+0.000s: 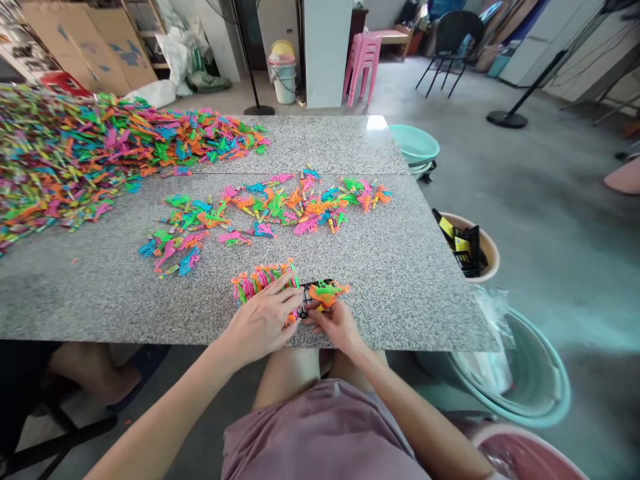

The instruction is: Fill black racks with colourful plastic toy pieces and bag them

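Observation:
A row of small plastic toy pistols (257,278) in pink, green and orange stands packed side by side near the table's front edge. Across its right end lies my left hand (269,312), fingers together and bent over the toys, the thumb hidden. A black plastic grid rack (309,293) shows between my hands; how far it runs under the row is hidden. My right hand (339,325) pinches a green and orange toy pistol (326,291) over the rack's right part. Beyond my hands, loose toy pistols (280,203) are scattered on the speckled table (400,287).
A large heap of toy pistols (100,153) covers the table's far left. Right of the table stand a tub with black racks (465,247), a green basket (543,380) with clear plastic bags, and a pink tub (525,443). Another person's leg (90,373) shows at lower left.

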Demonstrator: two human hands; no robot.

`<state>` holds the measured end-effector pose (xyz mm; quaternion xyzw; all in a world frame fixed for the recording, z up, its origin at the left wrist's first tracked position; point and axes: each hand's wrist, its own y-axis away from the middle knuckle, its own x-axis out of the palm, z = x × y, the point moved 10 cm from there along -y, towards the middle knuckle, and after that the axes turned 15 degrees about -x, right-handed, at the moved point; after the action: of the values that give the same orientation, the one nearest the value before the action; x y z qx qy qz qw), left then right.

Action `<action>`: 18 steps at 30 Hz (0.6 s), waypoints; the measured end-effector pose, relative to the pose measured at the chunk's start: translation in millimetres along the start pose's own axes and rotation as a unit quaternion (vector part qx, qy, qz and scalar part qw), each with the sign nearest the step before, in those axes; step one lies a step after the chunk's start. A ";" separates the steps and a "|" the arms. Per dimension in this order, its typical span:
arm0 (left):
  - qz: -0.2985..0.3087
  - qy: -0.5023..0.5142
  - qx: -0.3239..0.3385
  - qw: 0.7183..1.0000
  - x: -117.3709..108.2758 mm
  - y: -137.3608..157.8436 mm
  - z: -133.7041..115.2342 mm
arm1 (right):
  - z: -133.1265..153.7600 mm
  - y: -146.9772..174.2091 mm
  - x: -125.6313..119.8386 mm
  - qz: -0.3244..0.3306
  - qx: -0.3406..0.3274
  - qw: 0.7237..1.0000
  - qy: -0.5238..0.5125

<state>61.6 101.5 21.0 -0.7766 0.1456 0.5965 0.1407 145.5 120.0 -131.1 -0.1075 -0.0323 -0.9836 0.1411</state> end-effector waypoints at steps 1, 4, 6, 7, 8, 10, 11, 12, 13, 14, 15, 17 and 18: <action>0.002 0.000 0.000 1.000 0.2 -0.1 -0.3 | -1.9 -0.5 4.7 -0.008 -0.004 1.000 0.013; 0.007 -0.004 -0.009 1.000 0.3 -0.2 0.3 | 1.2 -6.7 8.5 0.022 -0.019 0.991 0.127; 0.007 -0.008 -0.018 1.000 0.0 -0.2 1.6 | 11.5 -10.3 7.7 0.066 -0.053 0.965 0.250; 0.008 -0.010 -0.023 1.000 0.2 0.0 2.3 | 17.8 -11.0 8.0 0.088 -0.074 0.944 0.311; 0.008 -0.011 -0.026 1.000 0.6 0.1 2.9 | 23.6 -10.9 8.8 0.105 -0.091 0.920 0.367; 0.008 -0.013 -0.031 0.999 2.0 0.4 4.4 | 32.2 -10.0 11.0 0.125 -0.107 0.872 0.462; 0.007 -0.015 -0.035 0.999 2.6 0.5 5.5 | 35.1 -9.9 13.2 0.133 -0.105 0.850 0.499; 0.006 -0.015 -0.037 0.999 3.2 0.6 6.4 | 37.5 -10.3 15.9 0.141 -0.100 0.830 0.531; 0.005 -0.015 -0.037 0.999 3.7 0.8 6.8 | 39.3 -11.3 19.1 0.151 -0.094 0.813 0.554; 0.004 -0.015 -0.035 0.999 4.0 0.9 6.9 | 40.7 -12.9 22.4 0.161 -0.086 0.800 0.571; 0.004 -0.015 -0.032 0.999 4.1 1.1 6.6 | 41.8 -14.7 24.9 0.169 -0.077 0.791 0.583; 0.003 -0.018 -0.024 1.000 4.0 1.4 5.4 | 43.7 -17.8 28.1 0.177 -0.067 0.783 0.593; 0.004 -0.021 -0.021 1.000 4.1 1.5 4.8 | 44.9 -18.7 29.7 0.178 -0.072 0.784 0.590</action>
<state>57.8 101.7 15.8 -0.7663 0.1335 0.6158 0.1250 121.4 134.1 -81.4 0.4806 0.1479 -0.8117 0.2971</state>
